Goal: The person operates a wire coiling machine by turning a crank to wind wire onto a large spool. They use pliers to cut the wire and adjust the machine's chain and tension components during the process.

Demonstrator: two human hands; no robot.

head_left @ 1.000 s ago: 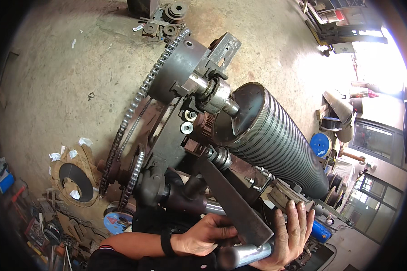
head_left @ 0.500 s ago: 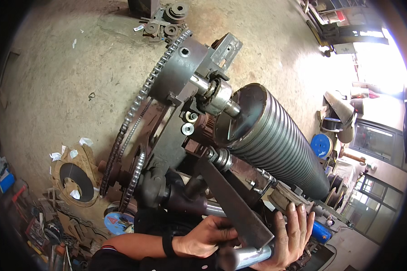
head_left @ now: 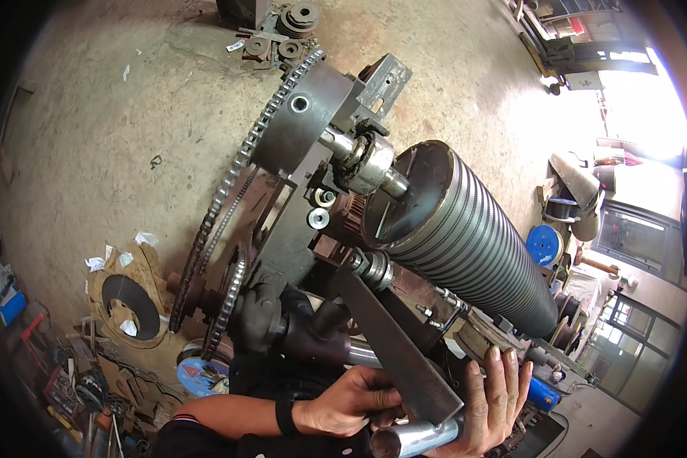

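My left hand [head_left: 355,401], with a dark band at its wrist, is closed beside a flat steel bar [head_left: 397,343]; what its curled fingers hold is hidden. My right hand [head_left: 492,404] has its fingers stretched upward, its palm side against a shiny steel tube [head_left: 416,439] at the bar's near end. The bar's far end meets a shaft fitting [head_left: 372,267] on the machine. Beyond it lies a long dark grooved drum [head_left: 473,237]. A steel hub [head_left: 301,118] with a chain [head_left: 233,179] round it sits on the drum's shaft.
Round metal parts [head_left: 294,30] lie on the concrete floor at the far side. Cardboard with a dark ring [head_left: 130,305] is to the left, above cluttered tools [head_left: 91,389]. A blue spool [head_left: 543,246] and windows [head_left: 633,343] are on the right.
The hub has turned, its square hole shifting nearer and left. The drum's end face has turned slightly too. The tube's hollow end now shows sharply. Both hands stay nearly in place.
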